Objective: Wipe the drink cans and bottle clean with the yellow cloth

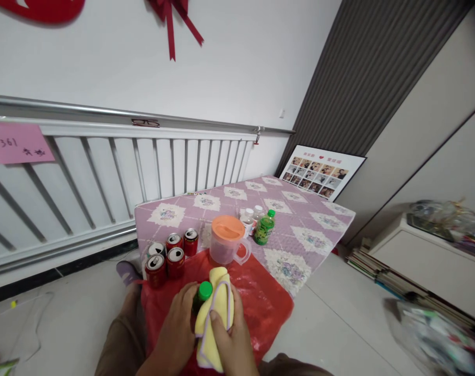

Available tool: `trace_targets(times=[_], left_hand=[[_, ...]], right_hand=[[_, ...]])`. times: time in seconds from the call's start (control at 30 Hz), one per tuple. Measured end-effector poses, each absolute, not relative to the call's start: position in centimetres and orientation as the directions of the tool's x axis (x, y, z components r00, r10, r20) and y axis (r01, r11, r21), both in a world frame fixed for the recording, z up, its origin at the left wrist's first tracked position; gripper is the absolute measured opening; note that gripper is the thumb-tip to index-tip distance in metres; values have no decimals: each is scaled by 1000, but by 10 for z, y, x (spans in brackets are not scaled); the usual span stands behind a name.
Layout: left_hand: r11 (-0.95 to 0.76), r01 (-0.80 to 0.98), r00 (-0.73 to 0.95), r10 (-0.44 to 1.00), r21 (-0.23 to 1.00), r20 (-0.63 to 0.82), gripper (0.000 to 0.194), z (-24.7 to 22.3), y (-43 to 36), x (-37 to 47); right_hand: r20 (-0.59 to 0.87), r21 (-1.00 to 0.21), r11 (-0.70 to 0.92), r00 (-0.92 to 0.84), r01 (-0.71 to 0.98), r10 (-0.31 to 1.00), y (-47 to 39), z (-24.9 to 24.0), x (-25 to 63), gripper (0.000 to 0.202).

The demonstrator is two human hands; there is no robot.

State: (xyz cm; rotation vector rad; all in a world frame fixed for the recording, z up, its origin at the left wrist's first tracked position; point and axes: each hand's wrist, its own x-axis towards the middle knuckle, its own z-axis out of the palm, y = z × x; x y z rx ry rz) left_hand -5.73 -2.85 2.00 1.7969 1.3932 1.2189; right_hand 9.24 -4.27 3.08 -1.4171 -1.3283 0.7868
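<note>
My left hand (177, 322) is wrapped round the left side of a bottle with a green cap (205, 290); most of the bottle is hidden by the hand and the cloth. In my right hand (234, 334) is a folded yellow cloth (217, 318) with a lilac edge, gripped with the thumb on top and lying against the bottle's right side. Both hands are over a red plastic sheet (266, 303) at the near end of the table. Just beyond them stands a clear plastic jug (224, 251) with an orange lid (227, 228).
Several opened red drink cans (175, 261) stand at the left. Behind the jug are a green bottle (264, 230) and two white-capped bottles (247, 221). A purple flowered tablecloth (257, 201) covers the table, beside a white radiator (163, 167). A photo board (319, 172) leans behind.
</note>
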Motion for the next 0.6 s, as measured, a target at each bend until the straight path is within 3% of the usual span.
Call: trace_targets(times=[0.13,0.23,0.33,0.47,0.6], left_hand=[[-309,352,125,951,883,283,66,24,-22,-61],[-257,240,234,951,936,201,69,30,-18,-68],[-204,186,283,948,961,146,68,30,-16,-71],[-233,242,213,960,942,183,73,25,-17,-70],[-320,341,177,945,884,274,70,22,-17,-68]], right_hand=[[-32,-984,-59,161,168,987,-39,15,104,64],[-72,-991,-85,123,104,990,-40,5,108,61],[-75,-994,-86,158,64,985,-41,3,107,60],[-62,-994,-78,196,72,979,-46,23,103,64],[105,-973,67,162,221,981,-55,49,98,68]])
